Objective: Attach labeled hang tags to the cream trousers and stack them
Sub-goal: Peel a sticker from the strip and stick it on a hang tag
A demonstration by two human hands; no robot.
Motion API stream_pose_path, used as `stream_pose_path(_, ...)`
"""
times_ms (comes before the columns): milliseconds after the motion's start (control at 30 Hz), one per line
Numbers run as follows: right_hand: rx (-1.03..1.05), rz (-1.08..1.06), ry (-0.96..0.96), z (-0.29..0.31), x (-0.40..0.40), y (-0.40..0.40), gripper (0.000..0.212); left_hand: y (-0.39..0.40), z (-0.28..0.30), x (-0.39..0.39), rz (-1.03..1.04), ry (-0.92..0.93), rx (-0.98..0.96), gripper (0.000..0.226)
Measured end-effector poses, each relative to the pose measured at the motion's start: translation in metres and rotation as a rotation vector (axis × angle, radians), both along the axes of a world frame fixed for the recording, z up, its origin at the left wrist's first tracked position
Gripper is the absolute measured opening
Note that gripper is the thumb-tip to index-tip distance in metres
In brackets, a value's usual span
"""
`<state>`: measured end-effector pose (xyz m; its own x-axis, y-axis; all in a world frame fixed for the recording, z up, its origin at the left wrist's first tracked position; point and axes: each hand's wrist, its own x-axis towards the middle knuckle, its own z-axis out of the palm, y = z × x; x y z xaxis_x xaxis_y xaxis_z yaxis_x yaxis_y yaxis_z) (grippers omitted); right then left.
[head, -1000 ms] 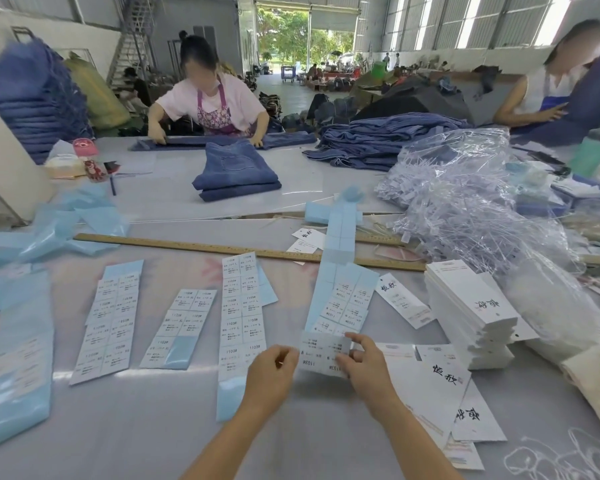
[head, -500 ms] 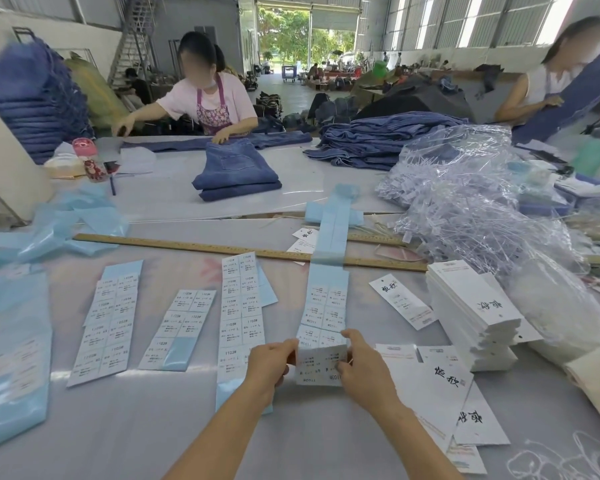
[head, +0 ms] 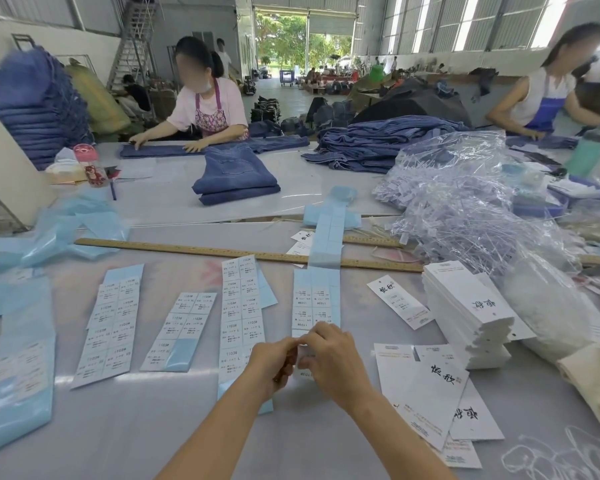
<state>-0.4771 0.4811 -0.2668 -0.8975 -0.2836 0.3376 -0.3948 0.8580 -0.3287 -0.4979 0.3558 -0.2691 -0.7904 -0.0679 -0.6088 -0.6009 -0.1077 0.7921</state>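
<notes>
- Since half a second ago: both hands drawn closer together over the near end of the label strip [head: 316, 306], fingertips now meeting above it; strip's near end now mostly hidden under the hands.
- Left hand [head: 272, 358]: fingers curled inward, tips pinched together against the right hand's; a small reddish-brown thing showing under the fingers, too hidden to name.
- Right hand [head: 329, 358]: thumb and forefinger pinching at the strip's near end, apparently on a single white label; grip itself partly covered, so cannot tell for sure what is held.
- Label strip: pale blue backing with white printed labels, running away from the hands, over the wooden ruler [head: 187, 249], to a blue cross-shaped end.
- Left of the hands: three more label sheets lying flat, the nearest one [head: 241, 313] partly under the left wrist.
- Right of the hands: loose hang tags [head: 430, 386] fanned on the table, one single hang tag [head: 399, 301] beside the strip, and a tall stack of tags [head: 465, 310] beyond.
- Far right edge: cream cloth [head: 593, 379], folded, near the stack of tags, only partly in view.
- Behind the stack: clear bag of plastic fasteners [head: 465, 209].
- Across the table [head: 153, 427]: folded blue jeans [head: 236, 178], two other people working on denim.
</notes>
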Motion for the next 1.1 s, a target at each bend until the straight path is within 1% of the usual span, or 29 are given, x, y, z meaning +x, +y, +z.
stream_pose_path(67, -0.029, 0.006, -0.019, 0.000, -0.001, 0.001, 0.017, -0.001, 0.001, 0.001, -0.009, 0.004, 0.006, 0.032)
stream_pose_path(167, -0.067, 0.004, -0.082, 0.001, -0.001, 0.002, 0.018, -0.001, 0.001, 0.000, -0.019, 0.039, 0.010, 0.035)
stream_pose_path(233, -0.109, -0.015, -0.117, 0.002, -0.001, 0.004, 0.019, 0.000, 0.001, 0.000, -0.018, 0.069, 0.008, 0.032)
stream_pose_path(333, -0.158, -0.021, -0.151, 0.003, -0.002, 0.005, 0.015, 0.000, 0.000, 0.000, -0.035, 0.127, -0.038, 0.027)
stream_pose_path(500, -0.114, -0.038, -0.169, 0.005, -0.002, 0.005, 0.008, -0.001, -0.003, 0.000, -0.055, 0.215, -0.097, 0.017)
stream_pose_path(567, -0.118, -0.044, -0.166, 0.005, -0.003, 0.005, 0.013, -0.001, -0.004, 0.000, -0.038, 0.195, -0.078, 0.016)
stream_pose_path(667, -0.162, -0.054, -0.173, 0.004, -0.005, 0.005, 0.023, -0.001, -0.004, 0.000, -0.005, 0.102, 0.002, 0.021)
stream_pose_path(800, -0.144, -0.062, -0.126, 0.002, -0.004, 0.005, 0.017, -0.001, -0.005, -0.001, 0.010, -0.006, 0.082, 0.023)
stream_pose_path(867, -0.144, -0.063, -0.111, 0.002, -0.004, 0.005, 0.016, -0.001, -0.004, -0.001, 0.006, -0.014, 0.090, 0.021)
stream_pose_path(967, -0.131, -0.044, -0.059, 0.005, -0.001, 0.004, 0.013, -0.001, -0.003, 0.000, -0.001, -0.010, 0.101, 0.028)
stream_pose_path(1033, -0.090, -0.037, 0.029, 0.009, 0.002, 0.003, 0.011, 0.000, -0.003, -0.001, 0.007, -0.001, 0.088, 0.029)
stream_pose_path(1100, -0.085, -0.035, 0.182, 0.011, 0.006, 0.003, 0.022, 0.001, -0.002, -0.001, 0.015, 0.018, 0.062, 0.025)
